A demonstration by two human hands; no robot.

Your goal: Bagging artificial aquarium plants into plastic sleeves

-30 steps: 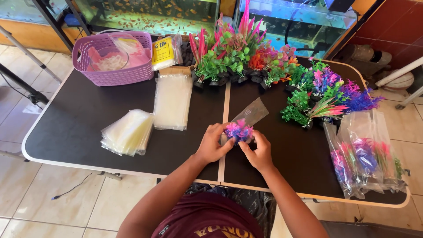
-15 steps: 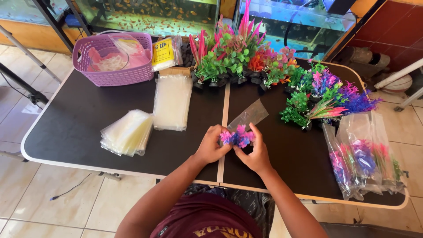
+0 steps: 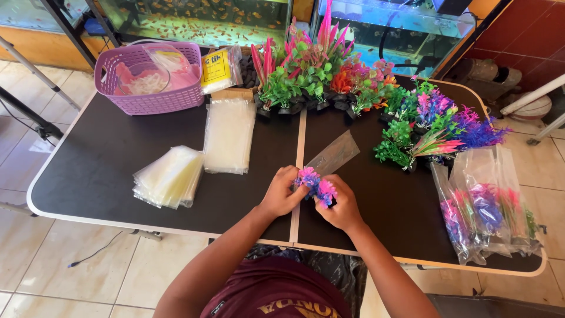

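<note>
I see the black counter [image 3: 118, 159] carrying everything, with fish tanks [image 3: 194, 15] behind it. A row of plastic plants [image 3: 329, 76] stands along the far edge and curves round to the right. A purple basket [image 3: 150, 76] sits at far left. Bagged plants [image 3: 488, 206] lie at the right edge; two stacks of clear bags [image 3: 229, 135] lie left of centre. One loose clear sleeve [image 3: 334, 153] lies just beyond the hands. My left hand [image 3: 282, 194] and right hand [image 3: 341, 206] are both closed round a small pink and purple plant [image 3: 315, 184], pinching it between fingers and thumbs above the counter's near middle. Against a second ago, the plant has moved slightly nearer me, away from the sleeve; the rest is unchanged.
</note>
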